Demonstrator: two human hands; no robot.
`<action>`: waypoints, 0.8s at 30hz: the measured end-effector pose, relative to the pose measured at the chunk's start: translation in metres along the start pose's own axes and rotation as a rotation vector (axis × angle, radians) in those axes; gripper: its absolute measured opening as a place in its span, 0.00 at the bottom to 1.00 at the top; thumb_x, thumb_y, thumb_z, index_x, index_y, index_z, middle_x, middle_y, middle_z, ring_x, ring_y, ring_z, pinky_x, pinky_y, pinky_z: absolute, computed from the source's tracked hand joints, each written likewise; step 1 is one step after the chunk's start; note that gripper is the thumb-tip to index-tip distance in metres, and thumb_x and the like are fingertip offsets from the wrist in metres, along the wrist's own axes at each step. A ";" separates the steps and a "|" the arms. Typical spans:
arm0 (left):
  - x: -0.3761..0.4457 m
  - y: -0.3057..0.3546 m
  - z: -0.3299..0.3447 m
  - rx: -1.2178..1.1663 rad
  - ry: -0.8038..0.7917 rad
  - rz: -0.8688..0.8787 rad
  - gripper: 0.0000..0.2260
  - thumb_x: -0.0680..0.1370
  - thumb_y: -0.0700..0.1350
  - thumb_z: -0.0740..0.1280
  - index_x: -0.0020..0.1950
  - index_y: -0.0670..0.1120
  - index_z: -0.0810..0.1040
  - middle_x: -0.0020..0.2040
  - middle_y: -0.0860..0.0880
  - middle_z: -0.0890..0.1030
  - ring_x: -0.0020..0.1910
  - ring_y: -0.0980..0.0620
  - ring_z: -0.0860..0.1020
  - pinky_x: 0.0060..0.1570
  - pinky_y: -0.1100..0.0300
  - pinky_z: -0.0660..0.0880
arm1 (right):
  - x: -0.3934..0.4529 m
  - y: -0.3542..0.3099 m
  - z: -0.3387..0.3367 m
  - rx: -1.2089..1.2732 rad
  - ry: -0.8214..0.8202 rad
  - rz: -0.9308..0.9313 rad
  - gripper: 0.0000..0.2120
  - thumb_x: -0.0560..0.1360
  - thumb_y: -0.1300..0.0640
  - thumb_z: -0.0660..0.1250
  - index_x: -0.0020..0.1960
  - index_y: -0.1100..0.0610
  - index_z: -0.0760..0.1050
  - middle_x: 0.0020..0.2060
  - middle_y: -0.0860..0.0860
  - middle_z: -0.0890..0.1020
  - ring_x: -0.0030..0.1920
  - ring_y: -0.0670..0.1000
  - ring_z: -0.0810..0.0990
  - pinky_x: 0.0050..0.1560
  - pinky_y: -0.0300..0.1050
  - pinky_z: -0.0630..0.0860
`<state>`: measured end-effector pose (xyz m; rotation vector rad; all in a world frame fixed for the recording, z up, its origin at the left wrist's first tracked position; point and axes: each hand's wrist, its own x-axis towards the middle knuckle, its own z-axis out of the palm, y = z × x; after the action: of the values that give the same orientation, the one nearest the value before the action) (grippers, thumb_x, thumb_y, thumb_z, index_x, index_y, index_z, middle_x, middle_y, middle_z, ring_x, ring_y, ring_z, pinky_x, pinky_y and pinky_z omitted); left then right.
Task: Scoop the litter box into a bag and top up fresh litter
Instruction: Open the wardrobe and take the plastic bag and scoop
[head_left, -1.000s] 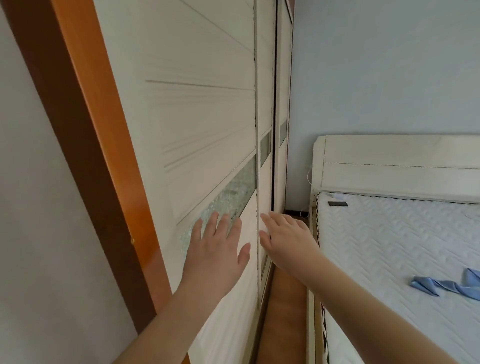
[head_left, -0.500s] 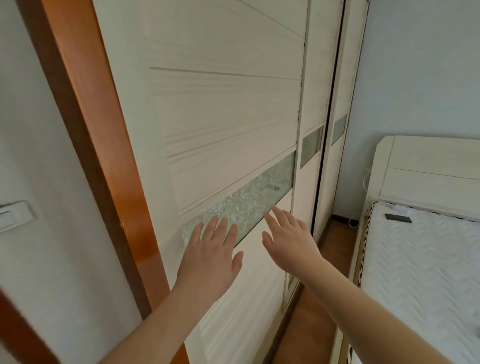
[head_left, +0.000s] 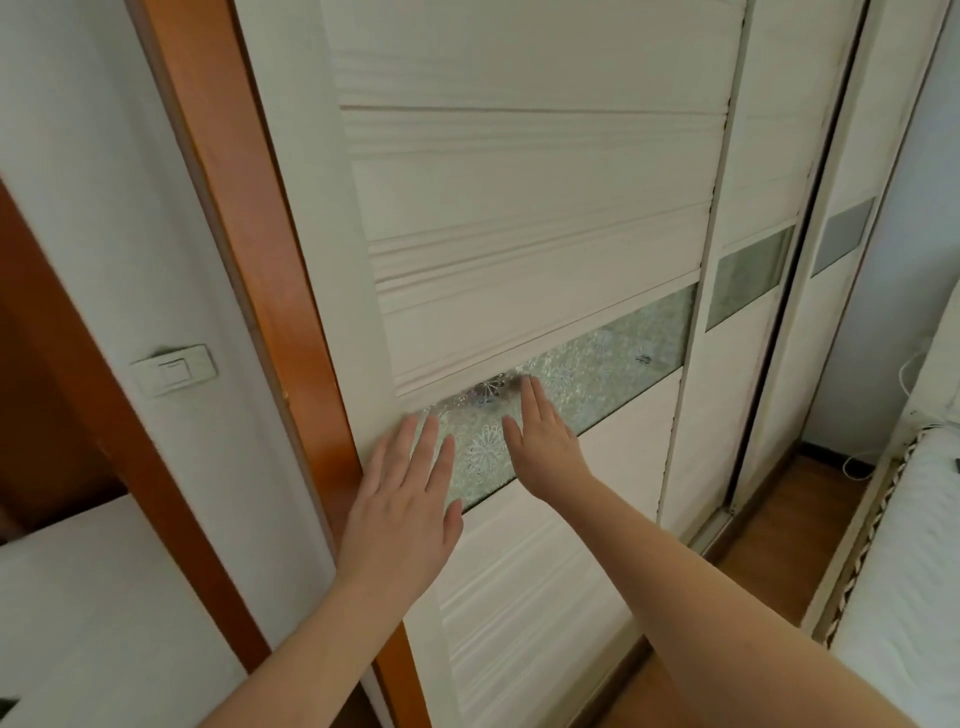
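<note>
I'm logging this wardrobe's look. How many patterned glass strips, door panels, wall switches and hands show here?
Glass strips: 3
Door panels: 3
Wall switches: 1
Hands: 2, left, right
Total: 9

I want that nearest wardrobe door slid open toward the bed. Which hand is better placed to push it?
Probably the left hand: it lies flat near the sliding door's frame edge. The right hand sits over the patterned glass strip.
</note>
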<state>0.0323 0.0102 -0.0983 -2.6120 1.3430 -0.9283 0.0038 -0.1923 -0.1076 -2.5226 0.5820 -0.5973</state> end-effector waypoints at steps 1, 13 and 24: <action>-0.002 -0.001 -0.001 0.006 0.007 -0.021 0.28 0.80 0.54 0.52 0.75 0.40 0.66 0.78 0.38 0.60 0.78 0.40 0.55 0.73 0.41 0.58 | 0.004 -0.006 0.005 0.086 -0.002 0.021 0.31 0.82 0.42 0.45 0.79 0.53 0.38 0.78 0.49 0.41 0.77 0.52 0.50 0.74 0.55 0.53; -0.008 -0.009 0.001 0.082 0.008 -0.049 0.29 0.80 0.53 0.55 0.78 0.40 0.59 0.80 0.38 0.50 0.79 0.41 0.50 0.74 0.42 0.59 | 0.028 -0.041 0.046 0.625 0.192 0.242 0.36 0.80 0.37 0.48 0.78 0.49 0.34 0.76 0.45 0.34 0.77 0.49 0.36 0.74 0.50 0.40; 0.014 0.000 0.007 0.059 -0.022 -0.001 0.28 0.82 0.57 0.48 0.78 0.43 0.59 0.80 0.41 0.53 0.79 0.43 0.50 0.74 0.44 0.59 | 0.047 -0.010 0.041 0.568 0.243 0.223 0.35 0.80 0.37 0.48 0.78 0.49 0.35 0.77 0.47 0.36 0.77 0.50 0.38 0.74 0.52 0.43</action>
<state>0.0425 -0.0023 -0.0974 -2.5717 1.2891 -0.9226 0.0653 -0.1934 -0.1205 -1.8427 0.6580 -0.8520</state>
